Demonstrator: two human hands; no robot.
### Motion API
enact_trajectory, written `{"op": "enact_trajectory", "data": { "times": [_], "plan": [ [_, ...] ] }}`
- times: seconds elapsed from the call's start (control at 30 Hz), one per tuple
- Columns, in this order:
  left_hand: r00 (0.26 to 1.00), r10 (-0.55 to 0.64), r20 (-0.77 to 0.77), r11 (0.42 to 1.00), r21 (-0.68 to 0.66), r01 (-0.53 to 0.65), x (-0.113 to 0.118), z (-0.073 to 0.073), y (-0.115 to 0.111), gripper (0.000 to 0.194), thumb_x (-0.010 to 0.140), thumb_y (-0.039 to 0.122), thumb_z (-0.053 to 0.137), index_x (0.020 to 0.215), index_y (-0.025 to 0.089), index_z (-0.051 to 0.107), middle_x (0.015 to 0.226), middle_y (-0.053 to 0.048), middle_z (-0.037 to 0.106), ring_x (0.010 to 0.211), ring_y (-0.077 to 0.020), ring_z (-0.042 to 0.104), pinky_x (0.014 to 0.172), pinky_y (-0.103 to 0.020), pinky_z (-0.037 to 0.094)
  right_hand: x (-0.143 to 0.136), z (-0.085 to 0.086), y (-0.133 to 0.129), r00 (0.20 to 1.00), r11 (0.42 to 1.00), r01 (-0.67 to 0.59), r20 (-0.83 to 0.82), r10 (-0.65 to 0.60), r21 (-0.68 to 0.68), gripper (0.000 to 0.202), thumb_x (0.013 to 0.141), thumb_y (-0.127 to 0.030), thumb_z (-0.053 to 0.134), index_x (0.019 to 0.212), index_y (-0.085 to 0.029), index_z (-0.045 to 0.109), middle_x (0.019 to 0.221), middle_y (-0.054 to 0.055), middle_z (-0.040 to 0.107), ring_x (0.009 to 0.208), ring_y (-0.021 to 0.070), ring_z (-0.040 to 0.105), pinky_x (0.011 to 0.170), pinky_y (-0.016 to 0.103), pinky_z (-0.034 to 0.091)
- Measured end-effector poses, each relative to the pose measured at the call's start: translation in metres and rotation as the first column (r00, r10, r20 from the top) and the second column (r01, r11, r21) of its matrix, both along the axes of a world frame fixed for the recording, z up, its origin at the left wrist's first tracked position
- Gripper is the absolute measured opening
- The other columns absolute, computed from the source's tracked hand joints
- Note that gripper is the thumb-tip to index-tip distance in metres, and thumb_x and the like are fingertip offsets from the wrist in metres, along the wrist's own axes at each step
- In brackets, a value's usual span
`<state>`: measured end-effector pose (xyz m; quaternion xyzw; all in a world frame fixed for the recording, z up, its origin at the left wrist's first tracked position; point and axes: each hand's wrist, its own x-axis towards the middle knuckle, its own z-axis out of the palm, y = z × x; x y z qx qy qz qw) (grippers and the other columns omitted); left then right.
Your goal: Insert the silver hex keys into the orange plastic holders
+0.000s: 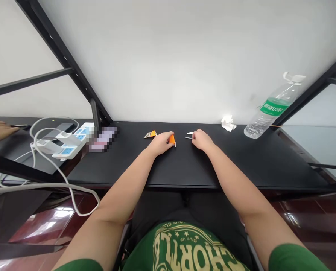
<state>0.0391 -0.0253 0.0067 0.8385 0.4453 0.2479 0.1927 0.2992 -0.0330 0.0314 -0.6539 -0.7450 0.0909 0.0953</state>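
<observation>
My left hand (161,143) is closed around a small orange piece (172,139) with a short silvery tip at its lower end, just above the black tabletop (181,169). Beyond that hand lies another small orange item (153,133) with several thin metal prongs pointing left. My right hand (202,140) rests low over the table, its fingers pinched together at the end of a thin grey rod (188,137). A slim whitish piece (190,133) sits right beside those fingertips, and I cannot tell whether they touch it. The two hands are apart.
A clear water bottle (272,107) stands at the right near a crumpled tissue (228,123). At the left are a white power strip (74,142) with cables, a blurred phone-like item (103,139) and another person's hand (0,131). Black frame bars (63,60) rise there.
</observation>
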Motion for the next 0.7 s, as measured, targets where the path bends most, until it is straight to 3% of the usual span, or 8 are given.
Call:
{"op": "enact_trajectory", "data": {
  "times": [0.13, 0.33, 0.53, 0.7],
  "plan": [
    [1.0, -0.007, 0.012, 1.0, 0.009, 0.007, -0.001, 0.002, -0.001, 0.043, 0.084, 0.029, 0.07, 0.125, 0.022, 0.064, 0.091, -0.003, 0.069, 0.083, -0.0219, 0.065, 0.075, -0.032, 0.051, -0.009, 0.004, -0.007, 0.986, 0.987, -0.146, -0.095, 0.14, -0.062, 0.007, 0.074, -0.014, 0.071, 0.074, -0.019, 0.066, 0.082, 0.005, 0.067, 0.068, 0.017, 0.056, 0.061, 0.029, 0.041],
    [0.999, -0.023, 0.03, 1.0, 0.015, 0.022, -0.001, 0.006, -0.002, 0.044, 0.084, 0.028, 0.07, 0.127, 0.022, 0.064, 0.09, -0.003, 0.068, 0.081, -0.0211, 0.063, 0.076, -0.032, 0.05, -0.023, 0.001, -0.012, 0.891, 0.928, -0.373, -0.276, 0.361, 0.012, 0.01, 0.086, -0.013, 0.06, 0.091, -0.02, 0.065, 0.083, 0.001, 0.067, 0.074, 0.0143, 0.058, 0.069, 0.026, 0.043],
    [0.998, -0.054, 0.038, 0.998, 0.016, 0.054, 0.0, 0.007, -0.003, 0.045, 0.084, 0.03, 0.069, 0.129, 0.022, 0.064, 0.086, -0.001, 0.066, 0.078, -0.0198, 0.062, 0.074, -0.031, 0.048, -0.024, 0.0, -0.011, 0.856, 0.923, -0.368, -0.347, 0.383, 0.111, 0.009, 0.089, -0.017, 0.058, 0.086, -0.02, 0.066, 0.087, 0.003, 0.065, 0.079, 0.0164, 0.056, 0.076, 0.03, 0.043],
    [0.998, -0.051, 0.047, 0.998, 0.026, 0.049, -0.001, 0.008, -0.003, 0.047, 0.085, 0.031, 0.069, 0.131, 0.021, 0.063, 0.092, -0.003, 0.069, 0.081, -0.0205, 0.063, 0.076, -0.032, 0.049, -0.021, 0.006, -0.013, 0.854, 0.939, -0.31, -0.39, 0.344, 0.148, 0.01, 0.09, -0.019, 0.057, 0.088, -0.021, 0.067, 0.089, 0.003, 0.064, 0.073, 0.0154, 0.054, 0.073, 0.03, 0.043]
  ]
}}
